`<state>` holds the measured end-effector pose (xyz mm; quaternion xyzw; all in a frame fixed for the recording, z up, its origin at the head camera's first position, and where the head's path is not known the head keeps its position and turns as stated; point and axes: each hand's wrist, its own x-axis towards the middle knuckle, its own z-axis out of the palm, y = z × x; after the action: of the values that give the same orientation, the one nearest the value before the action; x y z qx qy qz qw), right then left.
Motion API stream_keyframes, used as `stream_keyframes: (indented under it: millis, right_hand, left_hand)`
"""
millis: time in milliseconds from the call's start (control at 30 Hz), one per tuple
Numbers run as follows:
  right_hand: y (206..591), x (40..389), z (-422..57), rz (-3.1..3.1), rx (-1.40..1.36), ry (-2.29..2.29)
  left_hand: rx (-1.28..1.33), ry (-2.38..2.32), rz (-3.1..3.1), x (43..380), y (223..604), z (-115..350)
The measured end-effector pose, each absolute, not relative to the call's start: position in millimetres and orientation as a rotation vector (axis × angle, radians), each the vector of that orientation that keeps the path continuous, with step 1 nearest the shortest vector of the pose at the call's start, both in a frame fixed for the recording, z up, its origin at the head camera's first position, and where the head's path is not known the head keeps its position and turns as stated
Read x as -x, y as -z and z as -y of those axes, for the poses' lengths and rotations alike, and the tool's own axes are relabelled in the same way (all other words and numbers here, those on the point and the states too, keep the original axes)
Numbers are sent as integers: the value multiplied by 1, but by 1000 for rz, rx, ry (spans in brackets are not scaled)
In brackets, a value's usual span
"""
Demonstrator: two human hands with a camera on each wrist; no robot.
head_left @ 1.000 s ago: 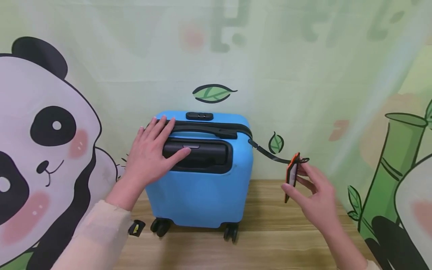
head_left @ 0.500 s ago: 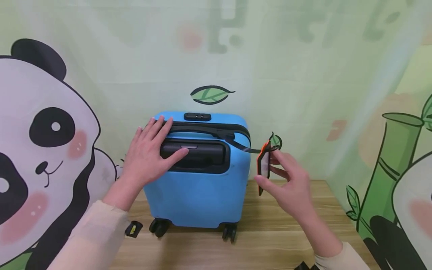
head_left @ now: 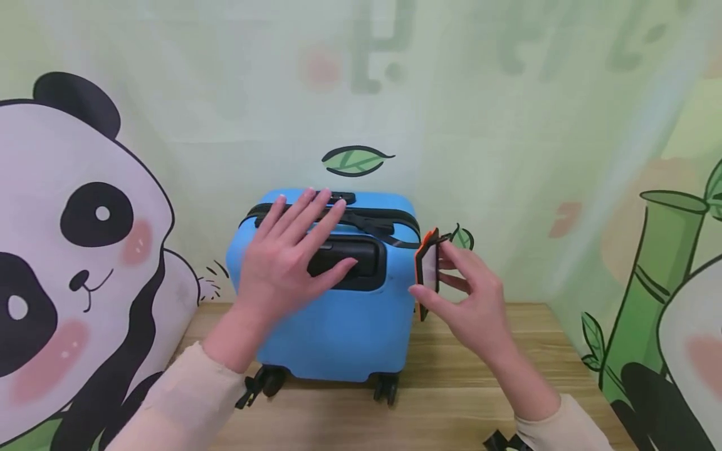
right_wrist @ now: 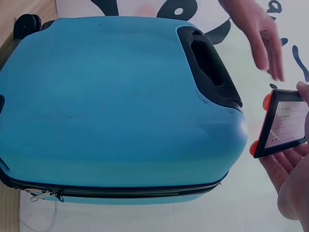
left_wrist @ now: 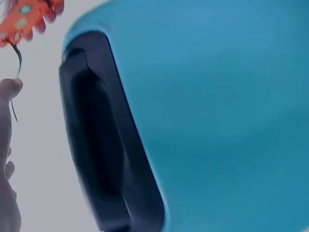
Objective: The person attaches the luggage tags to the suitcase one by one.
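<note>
A small blue suitcase (head_left: pixel 338 338) stands upright on its wheels, its black top handle (head_left: pixel 366 220) lying across the front edge. My right hand (head_left: pixel 474 300) pinches a luggage tag (head_left: pixel 429 266) beside the suitcase's upper right corner. The tag has an orange scalloped back (left_wrist: pixel 21 21) and a black-framed white card facing the right wrist camera. From the tag, a black strap (head_left: pixel 397 242) leads to the handle. My left hand (head_left: pixel 284 263), fingers spread and straight, is in front of the handle area and covers its left part; in the right wrist view it is apart from the suitcase.
The suitcase stands on a wood-grain surface (head_left: pixel 462 376) close to a backdrop (head_left: pixel 479 125) printed with pandas, leaves and bamboo. A combination lock (head_left: pixel 344 198) sits on the suitcase top. Small black pieces (head_left: pixel 502 441) show beside the sleeves.
The right hand has brought the tag leftward to the suitcase's corner, and the strap has slackened. The left hand has come off the top left edge and shifted right.
</note>
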<state>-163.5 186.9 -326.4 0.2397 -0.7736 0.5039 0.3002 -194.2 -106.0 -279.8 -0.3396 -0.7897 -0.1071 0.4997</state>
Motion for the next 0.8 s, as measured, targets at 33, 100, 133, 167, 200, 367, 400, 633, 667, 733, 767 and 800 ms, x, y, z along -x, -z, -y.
stream_keyframes:
  millis: [33, 100, 133, 167, 200, 367, 400, 633, 667, 733, 767, 800]
  right_hand:
    - [327, 164, -186, 2050, -639, -1335]
    - [326, 164, -185, 2043, -651, -1336]
    - [326, 164, -185, 2039, -657, -1336]
    - [326, 164, -185, 2036, -663, -1333]
    - [326, 164, -184, 2030, -670, -1331]
    - [325, 162, -182, 2022, -686, -1329]
    - [325, 162, -182, 2022, -687, -1328]
    - [326, 161, -179, 2006, -715, -1330]
    - [326, 161, -178, 2001, -721, -1331]
    - [327, 160, -178, 1996, -731, -1333]
    - [327, 160, -178, 1994, -734, -1332]
    - [327, 160, -177, 1993, -737, -1331]
  left_hand:
    - [837, 246, 1887, 192, 279, 102]
    - [866, 222, 1834, 190, 278, 94]
    - [879, 214, 1810, 189, 277, 91]
    - [892, 212, 1788, 188, 277, 87]
    - [902, 210, 1771, 187, 277, 84]
    - [926, 184, 1726, 186, 278, 69]
    - [924, 172, 1723, 186, 278, 67]
    - [919, 112, 1715, 188, 281, 55]
    - [921, 112, 1716, 189, 281, 54]
    - [922, 112, 1717, 190, 283, 53]
    - [921, 106, 1716, 191, 284, 53]
    - [921, 99, 1716, 191, 284, 53]
